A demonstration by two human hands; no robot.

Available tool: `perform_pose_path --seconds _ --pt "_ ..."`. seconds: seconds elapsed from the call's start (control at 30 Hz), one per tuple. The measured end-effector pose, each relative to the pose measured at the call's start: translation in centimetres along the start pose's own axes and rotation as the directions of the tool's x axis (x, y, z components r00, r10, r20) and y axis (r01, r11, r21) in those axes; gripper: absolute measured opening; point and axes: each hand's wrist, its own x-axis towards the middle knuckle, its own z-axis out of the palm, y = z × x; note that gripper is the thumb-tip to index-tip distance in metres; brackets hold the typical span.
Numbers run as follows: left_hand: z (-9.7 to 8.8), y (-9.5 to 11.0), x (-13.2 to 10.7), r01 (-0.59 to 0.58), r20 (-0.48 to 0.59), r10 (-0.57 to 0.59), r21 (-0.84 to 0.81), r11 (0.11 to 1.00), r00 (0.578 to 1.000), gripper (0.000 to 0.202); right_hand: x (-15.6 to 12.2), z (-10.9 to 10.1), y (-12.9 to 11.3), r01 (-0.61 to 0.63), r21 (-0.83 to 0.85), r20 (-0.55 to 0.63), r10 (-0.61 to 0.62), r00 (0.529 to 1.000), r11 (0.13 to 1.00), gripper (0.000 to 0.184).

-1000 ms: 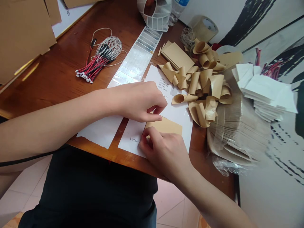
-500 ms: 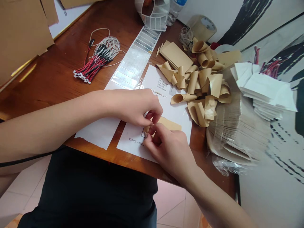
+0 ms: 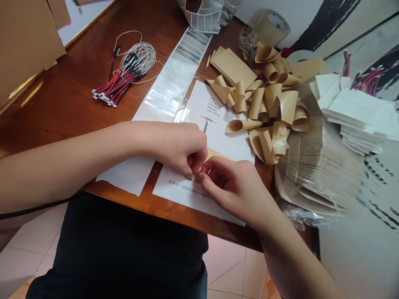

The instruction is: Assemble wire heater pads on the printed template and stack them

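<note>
A flat piece of brown kraft paper (image 3: 215,154) lies on the printed white sheet (image 3: 174,189), mostly covered by my hands. My left hand (image 3: 182,145) is closed, thumb and fingers pinching the near left edge of the kraft paper. Close beside it, my right hand (image 3: 238,182) pinches the same edge between thumb and forefinger, its other fingers curled. The fingertips of both hands are a small gap apart. Print reading "DRS-206DC" shows on the sheet just below them. Whatever the fingertips cover on the paper is hidden.
Rolled kraft paper pieces (image 3: 257,104) are heaped at right, beside a flat kraft stack (image 3: 233,68). A bundle of red-black wires (image 3: 121,79) lies at left. A label strip (image 3: 168,83) runs from its roll (image 3: 202,18). Bagged brown sheets (image 3: 311,166) and white packets (image 3: 352,101) stand far right.
My right hand has shifted right and its fingertips have parted slightly from the left hand's. My left hand has moved a little left and down. More of the sheet's print now shows.
</note>
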Motion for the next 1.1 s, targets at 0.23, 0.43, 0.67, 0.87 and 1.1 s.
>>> perform_pose_path --seconds 0.23,0.43,0.67,0.87,1.1 --pt "-0.32 0.01 -0.23 -0.023 0.013 0.023 -0.023 0.999 1.000 0.017 0.15 -0.07 0.24 0.078 -0.040 0.071 -0.075 0.995 0.996 0.012" --pt "-0.30 -0.14 -0.32 -0.045 -0.008 0.045 -0.045 0.998 0.999 0.018 0.17 0.29 0.27 0.089 -0.035 0.039 -0.088 0.995 0.995 0.013" --pt "-0.29 -0.39 -0.26 -0.021 0.010 0.021 -0.052 0.998 1.000 0.018 0.18 0.41 0.46 0.103 -0.033 0.015 -0.102 0.995 0.994 0.014" --pt "-0.28 -0.45 -0.24 -0.038 0.001 0.038 -0.033 0.999 0.999 0.016 0.21 0.51 0.47 0.083 -0.029 0.015 -0.083 0.996 0.996 0.013" --pt "-0.32 -0.40 -0.25 -0.035 0.005 0.035 -0.022 0.999 0.999 0.017 0.34 0.25 0.42 0.086 -0.009 0.040 -0.086 0.996 0.996 0.015"
